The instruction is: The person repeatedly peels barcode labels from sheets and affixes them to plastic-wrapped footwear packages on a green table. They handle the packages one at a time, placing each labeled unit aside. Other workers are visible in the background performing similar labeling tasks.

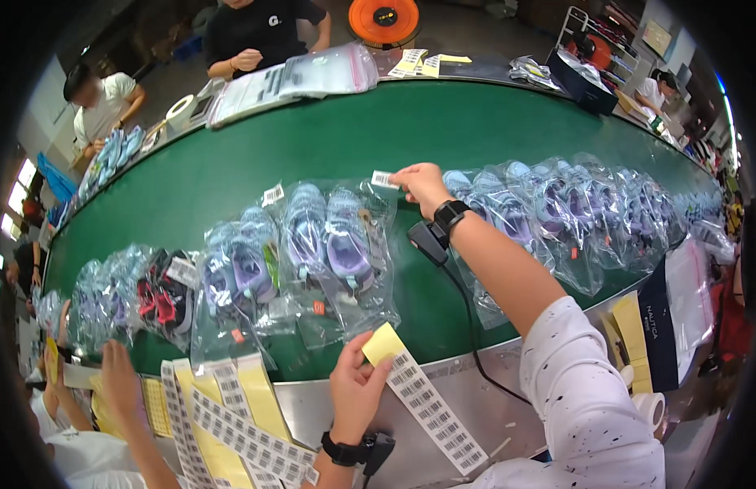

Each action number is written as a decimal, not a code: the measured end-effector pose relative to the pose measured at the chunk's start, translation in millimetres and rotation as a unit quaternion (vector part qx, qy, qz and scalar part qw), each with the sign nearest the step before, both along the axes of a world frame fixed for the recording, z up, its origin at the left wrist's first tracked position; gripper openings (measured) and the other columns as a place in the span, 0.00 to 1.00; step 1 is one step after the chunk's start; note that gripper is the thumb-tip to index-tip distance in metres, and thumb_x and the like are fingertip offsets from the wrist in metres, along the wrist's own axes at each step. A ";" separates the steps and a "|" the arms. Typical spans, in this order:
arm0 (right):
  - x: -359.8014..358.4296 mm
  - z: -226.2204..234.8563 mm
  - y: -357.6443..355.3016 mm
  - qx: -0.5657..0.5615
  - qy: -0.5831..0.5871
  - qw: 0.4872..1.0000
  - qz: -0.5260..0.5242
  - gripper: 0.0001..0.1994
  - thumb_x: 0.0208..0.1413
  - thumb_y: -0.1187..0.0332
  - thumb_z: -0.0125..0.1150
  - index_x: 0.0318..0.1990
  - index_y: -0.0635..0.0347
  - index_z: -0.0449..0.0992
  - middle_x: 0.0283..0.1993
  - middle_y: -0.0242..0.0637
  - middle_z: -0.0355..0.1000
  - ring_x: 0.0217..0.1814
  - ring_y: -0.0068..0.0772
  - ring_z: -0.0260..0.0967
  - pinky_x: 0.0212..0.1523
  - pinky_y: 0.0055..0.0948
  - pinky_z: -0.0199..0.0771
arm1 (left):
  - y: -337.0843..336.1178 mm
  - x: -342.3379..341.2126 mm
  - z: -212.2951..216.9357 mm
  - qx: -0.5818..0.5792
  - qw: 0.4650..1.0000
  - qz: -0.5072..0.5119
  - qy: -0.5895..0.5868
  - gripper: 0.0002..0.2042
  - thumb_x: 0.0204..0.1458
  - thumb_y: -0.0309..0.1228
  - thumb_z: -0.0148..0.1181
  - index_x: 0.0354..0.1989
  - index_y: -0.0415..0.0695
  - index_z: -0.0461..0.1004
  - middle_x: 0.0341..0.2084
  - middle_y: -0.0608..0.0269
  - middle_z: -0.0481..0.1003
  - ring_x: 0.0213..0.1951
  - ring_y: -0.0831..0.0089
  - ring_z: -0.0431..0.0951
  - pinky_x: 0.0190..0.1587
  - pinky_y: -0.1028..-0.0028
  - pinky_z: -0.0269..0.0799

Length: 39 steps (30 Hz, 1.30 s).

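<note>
My left hand (358, 386) pinches the yellow end of a label strip (431, 411) by the near edge of the green table (451, 122). I think I hold just the end so my fingers don't cover the labels. The strip slants down over the metal ledge (304, 401). My right hand (404, 181) pinches a small white label (383, 178) at the top corner of a clear shoe bag (329, 232); I can't tell if it's stuck down. The bags lie in a row, maybe so each is easy to reach. My right arm slants up and in, palm down. My left arm points up, fingers curled.
</note>
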State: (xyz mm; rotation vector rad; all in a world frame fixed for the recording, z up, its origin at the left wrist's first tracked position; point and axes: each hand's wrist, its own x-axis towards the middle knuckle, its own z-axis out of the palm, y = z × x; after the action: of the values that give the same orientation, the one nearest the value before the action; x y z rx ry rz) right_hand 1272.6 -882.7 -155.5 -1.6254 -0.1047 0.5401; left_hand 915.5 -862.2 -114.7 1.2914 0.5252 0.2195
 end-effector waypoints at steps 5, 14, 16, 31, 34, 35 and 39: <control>10.0 -35.3 13.8 -0.021 -0.008 1.000 -0.019 0.06 0.44 0.74 0.70 0.26 0.64 0.78 0.22 0.30 0.69 0.19 0.20 0.60 0.15 0.26 0.57 | -7.0 -0.4 -1.5 -0.019 1.000 0.014 0.006 0.23 0.54 0.17 0.57 0.59 0.32 0.60 0.48 0.48 0.74 0.44 0.71 0.78 0.45 0.77 0.75; -8.8 -23.9 27.3 -0.333 -0.279 0.900 0.035 0.08 0.43 0.67 0.68 0.28 0.61 0.81 0.36 0.48 0.78 0.42 0.50 0.77 0.44 0.43 0.77 | -16.0 3.1 -3.1 -0.010 1.000 0.009 -0.002 0.23 0.54 0.16 0.55 0.60 0.32 0.60 0.48 0.49 0.74 0.46 0.71 0.78 0.46 0.77 0.74; -11.8 -11.1 30.6 -0.365 -0.299 0.880 0.057 0.09 0.44 0.68 0.66 0.33 0.61 0.81 0.40 0.49 0.78 0.45 0.52 0.76 0.46 0.44 0.77 | -16.0 3.1 -2.8 -0.009 1.000 0.007 -0.003 0.24 0.54 0.15 0.55 0.60 0.32 0.59 0.49 0.49 0.73 0.46 0.71 0.78 0.46 0.77 0.74; -64.3 41.4 -235.9 -0.221 -0.260 0.927 0.157 0.39 0.53 0.61 0.64 0.70 0.60 0.52 0.70 0.49 0.55 0.72 0.39 0.52 0.68 0.35 0.53 | -20.8 -8.0 20.9 -0.081 0.996 0.009 -0.031 0.20 0.53 0.15 0.55 0.56 0.34 0.66 0.42 0.53 0.77 0.41 0.77 0.78 0.42 0.80 0.72; -89.8 24.2 -204.4 -0.135 -0.265 0.953 0.063 0.39 0.53 0.62 0.64 0.69 0.63 0.52 0.68 0.52 0.58 0.68 0.41 0.58 0.65 0.34 0.58 | -31.4 0.1 31.9 -0.101 0.993 0.011 -0.066 0.19 0.53 0.15 0.56 0.55 0.33 0.67 0.43 0.54 0.77 0.41 0.77 0.78 0.42 0.82 0.72; -100.5 27.4 -181.7 -0.111 -0.252 0.959 0.071 0.39 0.52 0.63 0.64 0.69 0.63 0.51 0.68 0.53 0.58 0.68 0.41 0.59 0.65 0.34 0.59 | -32.4 0.8 33.6 -0.099 0.993 0.009 -0.067 0.19 0.53 0.16 0.56 0.55 0.33 0.67 0.43 0.55 0.77 0.41 0.78 0.78 0.42 0.82 0.72; -125.6 28.9 -115.1 -0.087 -0.326 0.933 0.126 0.36 0.50 0.65 0.65 0.66 0.60 0.57 0.63 0.55 0.62 0.65 0.46 0.62 0.63 0.36 0.61 | -32.0 0.9 30.7 -0.057 0.997 0.013 -0.050 0.18 0.53 0.16 0.56 0.54 0.33 0.67 0.41 0.56 0.77 0.40 0.78 0.78 0.43 0.82 0.73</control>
State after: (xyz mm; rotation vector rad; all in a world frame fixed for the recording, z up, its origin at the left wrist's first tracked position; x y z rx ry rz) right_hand 1147.0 -997.8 -126.6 -1.9258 -0.7871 0.1802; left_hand 916.4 -894.2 -83.9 1.1575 0.4635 0.2717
